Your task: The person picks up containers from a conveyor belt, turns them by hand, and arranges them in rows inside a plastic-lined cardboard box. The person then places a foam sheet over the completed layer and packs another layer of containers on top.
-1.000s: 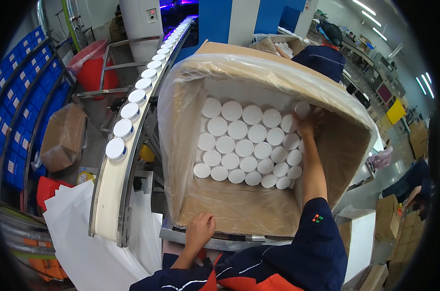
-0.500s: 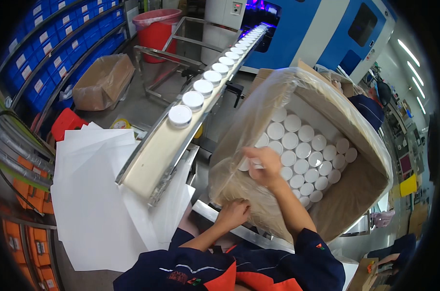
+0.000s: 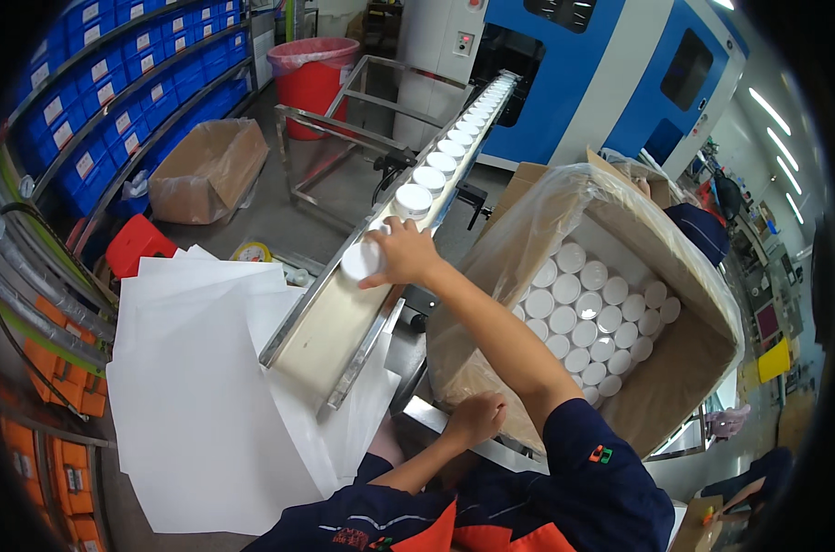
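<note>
My right hand (image 3: pixel 403 251) reaches left over the conveyor belt (image 3: pixel 325 340), its fingers closed around a flat white round cap (image 3: pixel 363 263) at the near end of the row. Behind it a line of similar white caps (image 3: pixel 413 200) runs back along the belt. My left hand (image 3: pixel 477 417) is curled closed against the near side of a large cardboard box (image 3: pixel 684 368); whether it pinches anything is hidden. The box has a clear plastic liner (image 3: pixel 472 340). Inside it, many white caps (image 3: pixel 587 304) lie flat, side by side, on the bottom; the near left part is hidden by the rim.
Large white sheets (image 3: pixel 201 396) are stacked left of the belt. Blue bins (image 3: pixel 95 83) on racks, a smaller open carton (image 3: pixel 206 175) and a red bucket (image 3: pixel 311 101) stand farther back. The belt leads out of a blue and white machine (image 3: pixel 537 92). Another person (image 3: pixel 698 230) is behind the box.
My right hand has moved from inside the box to the belt and taken hold of the nearest cap. The line of caps has advanced toward me. My left hand stays by the box.
</note>
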{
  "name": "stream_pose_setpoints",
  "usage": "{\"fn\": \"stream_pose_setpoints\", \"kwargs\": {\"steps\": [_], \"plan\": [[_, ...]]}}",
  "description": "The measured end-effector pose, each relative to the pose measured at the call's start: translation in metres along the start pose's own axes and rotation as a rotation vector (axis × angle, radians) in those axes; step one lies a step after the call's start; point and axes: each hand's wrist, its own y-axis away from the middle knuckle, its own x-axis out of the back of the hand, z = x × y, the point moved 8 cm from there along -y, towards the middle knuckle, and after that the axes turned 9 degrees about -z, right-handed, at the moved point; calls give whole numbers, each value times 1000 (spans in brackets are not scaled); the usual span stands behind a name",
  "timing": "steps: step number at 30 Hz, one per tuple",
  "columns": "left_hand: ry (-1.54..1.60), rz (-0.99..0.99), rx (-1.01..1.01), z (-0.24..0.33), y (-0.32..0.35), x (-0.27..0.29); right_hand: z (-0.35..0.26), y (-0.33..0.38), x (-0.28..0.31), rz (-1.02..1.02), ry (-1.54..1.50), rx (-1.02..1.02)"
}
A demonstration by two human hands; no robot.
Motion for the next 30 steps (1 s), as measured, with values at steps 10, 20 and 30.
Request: {"fn": "stream_pose_setpoints", "kwargs": {"steps": [10,20,30], "plan": [[-66,-118,41,16,-7,4,-1,8,1,113,-144,169],[-142,-66,70,11,-8,-5,99,337,72,1392,-334,182],[-154,-40,105,13,-10,-2,408,377,-13,1286,107,-1017]]}}
